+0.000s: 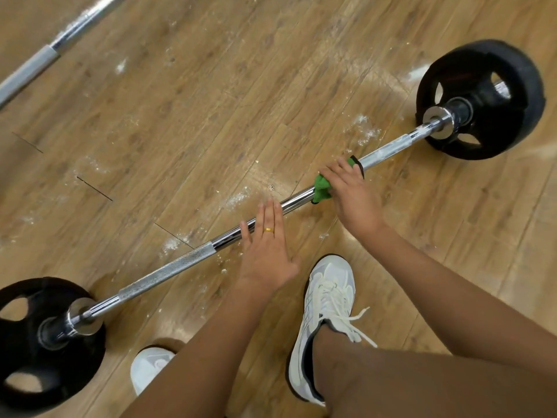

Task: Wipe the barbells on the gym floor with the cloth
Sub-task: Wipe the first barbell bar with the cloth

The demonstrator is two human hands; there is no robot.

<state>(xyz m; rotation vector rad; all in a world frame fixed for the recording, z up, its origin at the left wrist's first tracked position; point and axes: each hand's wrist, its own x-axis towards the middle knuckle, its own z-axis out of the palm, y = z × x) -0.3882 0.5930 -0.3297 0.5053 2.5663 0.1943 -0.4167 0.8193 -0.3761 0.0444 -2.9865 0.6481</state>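
Observation:
A chrome barbell (168, 268) lies diagonally across the wooden floor, with a black plate at its lower left end (33, 342) and another at its upper right end (482, 98). My right hand (351, 194) grips a green cloth (322, 188) wrapped round the bar right of its middle. My left hand (268, 248) lies over the smooth middle of the bar with straight fingers, a gold ring on one finger.
A second bare barbell (45, 55) lies at the upper left. White chalk dust (363, 131) is scattered on the floor along the bar. My white sneakers (327, 321) stand just in front of the bar.

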